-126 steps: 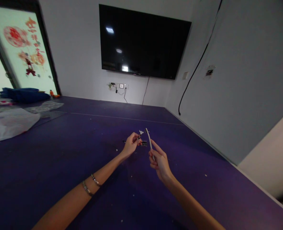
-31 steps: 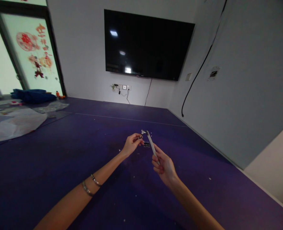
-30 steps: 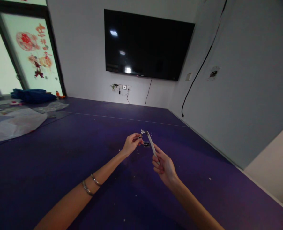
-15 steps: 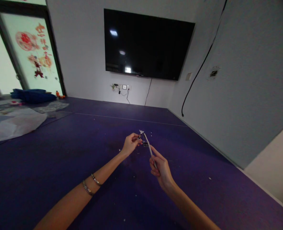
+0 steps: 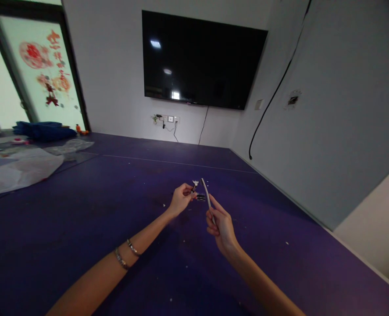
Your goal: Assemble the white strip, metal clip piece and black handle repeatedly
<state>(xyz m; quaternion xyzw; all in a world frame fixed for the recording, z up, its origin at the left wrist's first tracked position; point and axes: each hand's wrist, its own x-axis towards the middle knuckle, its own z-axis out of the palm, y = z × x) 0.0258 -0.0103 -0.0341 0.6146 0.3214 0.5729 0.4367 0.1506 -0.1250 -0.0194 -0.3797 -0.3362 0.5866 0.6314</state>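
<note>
My left hand (image 5: 180, 200) is closed on a small dark-stemmed piece with a pale, pronged top (image 5: 195, 182); its exact kind is too small to make out. Pinched in my right hand (image 5: 223, 227) is a slim, light grey toothbrush (image 5: 206, 193), its head pointing up and away. The bristle end is close to the pale top, with a narrow gap between them. A small black part with light markings (image 5: 201, 198) shows between the two hands, below the brush head. Whether it lies on the purple surface or touches my left fingers, I cannot tell.
The wide purple surface (image 5: 122, 219) carries scattered white specks. Clear plastic sheeting (image 5: 26, 171) and dark blue fabric (image 5: 44, 131) lie at the left. A television (image 5: 204, 61) hangs on the far wall, and a black cable (image 5: 275, 94) dangles at the right.
My right hand has drawn the toothbrush head slightly up and to the right, away from the pale top. My left hand has shifted a little right, still holding the piece.
</note>
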